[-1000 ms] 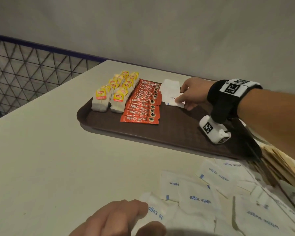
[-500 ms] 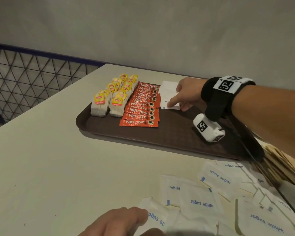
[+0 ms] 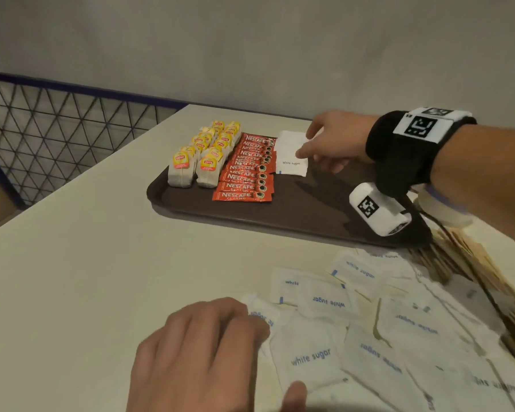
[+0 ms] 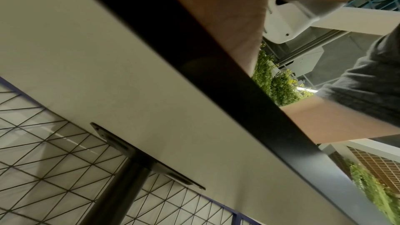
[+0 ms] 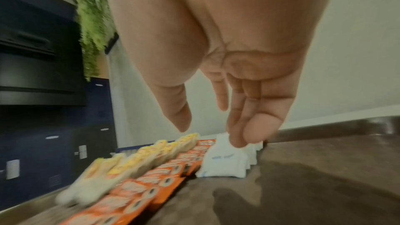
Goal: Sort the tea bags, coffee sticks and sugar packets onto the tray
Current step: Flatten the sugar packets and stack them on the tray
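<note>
A: Head view shows the tray [image 3: 295,224] with two rows of tea bags [image 3: 204,156] at its left, coffee sticks [image 3: 247,171] shingled beside them, and a small overlapped row of sugar packets [image 3: 292,153] started just right of the sticks.

B: And the right hand [image 3: 336,141]?

A: Over that sugar row, fingers extended and relaxed, gripping nothing. From the right wrist view, its fingertips [image 5: 238,139] touch the top packet near the row's far end.

B: So it is squaring the row. Advice?

A: Press lightly and flat, I'd say; nudge the packet against the sticks' edge without riding over them, and keep the overlap even so the next one has a ledge.

B: Left hand [image 3: 202,352]?

A: Lying on the loose sugar pile [image 3: 384,322] on the table [image 3: 72,278], near the front edge. Thumb under a packet's edge, fingers over it, but blurred; whether it pinches one I cannot tell. The left wrist view shows only the table's underside.

B: Then take a single packet, not a clump.
</note>
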A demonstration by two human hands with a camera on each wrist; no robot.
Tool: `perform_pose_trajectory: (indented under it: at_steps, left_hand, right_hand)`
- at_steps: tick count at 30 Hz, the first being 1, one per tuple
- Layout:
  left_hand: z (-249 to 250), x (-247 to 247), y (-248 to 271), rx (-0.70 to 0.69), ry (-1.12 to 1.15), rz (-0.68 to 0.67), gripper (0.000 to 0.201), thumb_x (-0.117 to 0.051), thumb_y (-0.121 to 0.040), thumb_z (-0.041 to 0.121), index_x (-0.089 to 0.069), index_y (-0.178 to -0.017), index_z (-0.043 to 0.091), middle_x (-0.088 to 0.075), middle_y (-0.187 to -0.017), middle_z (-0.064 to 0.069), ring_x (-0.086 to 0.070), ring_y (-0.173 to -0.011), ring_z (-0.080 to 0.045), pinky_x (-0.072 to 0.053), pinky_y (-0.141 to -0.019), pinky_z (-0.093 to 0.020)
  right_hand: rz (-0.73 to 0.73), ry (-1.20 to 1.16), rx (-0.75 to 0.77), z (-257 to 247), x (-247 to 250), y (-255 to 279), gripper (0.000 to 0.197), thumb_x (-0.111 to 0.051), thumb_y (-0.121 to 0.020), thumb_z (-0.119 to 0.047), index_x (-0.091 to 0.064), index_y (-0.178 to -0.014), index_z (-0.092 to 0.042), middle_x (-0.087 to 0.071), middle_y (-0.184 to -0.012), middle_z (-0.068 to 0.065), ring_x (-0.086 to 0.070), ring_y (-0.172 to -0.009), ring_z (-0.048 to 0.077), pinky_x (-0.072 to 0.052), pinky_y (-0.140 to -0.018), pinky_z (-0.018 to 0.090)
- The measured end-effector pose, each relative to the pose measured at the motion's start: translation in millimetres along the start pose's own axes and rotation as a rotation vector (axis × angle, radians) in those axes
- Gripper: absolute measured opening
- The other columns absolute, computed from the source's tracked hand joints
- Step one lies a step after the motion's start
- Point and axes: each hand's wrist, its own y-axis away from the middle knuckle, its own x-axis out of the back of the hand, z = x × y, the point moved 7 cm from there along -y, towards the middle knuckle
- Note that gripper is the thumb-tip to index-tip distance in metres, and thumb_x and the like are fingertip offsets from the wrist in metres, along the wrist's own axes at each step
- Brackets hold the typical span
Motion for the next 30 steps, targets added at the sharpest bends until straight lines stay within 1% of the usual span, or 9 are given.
perform_pose_trajectory:
  at_steps: [1, 2, 4, 7, 10, 16, 23, 28, 30]
  left_hand:
    - [2, 5, 1, 0.004, -0.022, 0.009, 0.044, -0.058, -0.063, 0.067, -0.07, -0.089, 0.034, -0.069, -0.096, 0.01, -0.056, -0.094, -0.017, -0.041, -0.075, -0.039]
    - [7, 2, 2, 0.036, 0.06, -0.126, 0.048, -0.059, -0.062, 0.07, -0.066, -0.095, 0.036, -0.066, -0.1, 0.012, -0.053, -0.098, -0.014, -0.04, -0.077, -0.038]
    - [11, 3, 7, 0.09, 0.129, -0.238, 0.053, -0.06, -0.063, 0.072, -0.058, -0.105, 0.039, -0.06, -0.107, 0.019, -0.05, -0.104, -0.009, -0.034, -0.085, -0.035]
    - [16, 6, 11, 0.173, 0.093, -0.285, 0.058, -0.05, -0.072, 0.076, -0.043, -0.12, 0.045, -0.045, -0.119, 0.029, -0.039, -0.119, -0.001, -0.019, -0.095, -0.025]
    - [13, 6, 13, 0.179, 0.044, -0.31, 0.063, -0.037, -0.077, 0.079, -0.032, -0.131, 0.047, -0.034, -0.13, 0.031, -0.027, -0.13, 0.001, -0.018, -0.106, -0.026]
    - [17, 6, 12, 0.132, 0.062, -0.378, 0.05, -0.042, -0.082, 0.073, -0.046, -0.126, 0.049, -0.04, -0.134, 0.022, -0.03, -0.133, -0.007, -0.023, -0.113, -0.035]
    - [12, 6, 11, 0.128, 0.117, -0.321, 0.048, -0.057, -0.083, 0.062, -0.061, -0.123, 0.035, -0.045, -0.124, 0.02, -0.036, -0.127, -0.006, -0.027, -0.107, -0.028]
    - [10, 5, 10, 0.133, 0.117, -0.303, 0.047, -0.06, -0.084, 0.06, -0.064, -0.123, 0.034, -0.045, -0.123, 0.017, -0.037, -0.125, -0.008, -0.033, -0.107, -0.032]
    - [11, 6, 10, 0.124, 0.118, -0.305, 0.048, -0.059, -0.083, 0.061, -0.063, -0.125, 0.038, -0.044, -0.124, 0.018, -0.035, -0.127, -0.008, -0.033, -0.108, -0.033]
  right_hand:
    - [-0.019, -0.002, 0.064, -9, 1, 18, 0.035, -0.075, -0.092, -0.028, -0.061, -0.119, -0.011, -0.073, -0.094, 0.013, -0.069, -0.068, 0.019, -0.063, -0.066, 0.036]
    - [-0.055, 0.02, 0.132, -18, -1, 38, 0.03, -0.074, -0.092, -0.029, -0.064, -0.116, -0.016, -0.074, -0.087, 0.009, -0.068, -0.064, 0.014, -0.061, -0.061, 0.031]
    - [-0.185, 0.092, 0.247, -32, -12, 82, 0.022, -0.075, -0.09, -0.036, -0.07, -0.106, -0.022, -0.074, -0.078, 0.001, -0.066, -0.059, 0.008, -0.056, -0.058, 0.023]
    - [-0.436, 0.239, 0.33, -40, -41, 143, 0.031, -0.077, -0.081, -0.054, -0.072, -0.104, -0.033, -0.073, -0.083, -0.009, -0.066, -0.07, 0.005, -0.056, -0.067, 0.022]
    - [-0.545, 0.407, 0.348, -35, -60, 180, 0.05, -0.08, -0.072, -0.063, -0.066, -0.113, -0.038, -0.07, -0.095, -0.012, -0.067, -0.085, 0.009, -0.059, -0.08, 0.03]
    - [-0.427, 0.423, 0.472, -38, -77, 225, 0.043, -0.077, -0.079, -0.059, -0.063, -0.114, -0.04, -0.062, -0.101, -0.013, -0.06, -0.089, 0.009, -0.057, -0.083, 0.033]
    - [-0.266, 0.463, 0.434, -32, -91, 235, 0.055, -0.078, -0.084, -0.049, -0.055, -0.13, -0.03, -0.054, -0.102, -0.013, -0.046, -0.081, 0.005, -0.043, -0.078, 0.024]
    - [-0.195, 0.437, 0.45, -41, -86, 241, 0.024, -0.078, -0.086, -0.038, -0.062, -0.097, -0.024, -0.052, -0.08, -0.011, -0.046, -0.069, 0.007, -0.041, -0.064, 0.024]
    - [-0.177, 0.352, 0.428, -40, -75, 241, 0.025, -0.077, -0.087, -0.037, -0.06, -0.083, -0.02, -0.053, -0.076, -0.01, -0.047, -0.065, 0.007, -0.04, -0.062, 0.024]
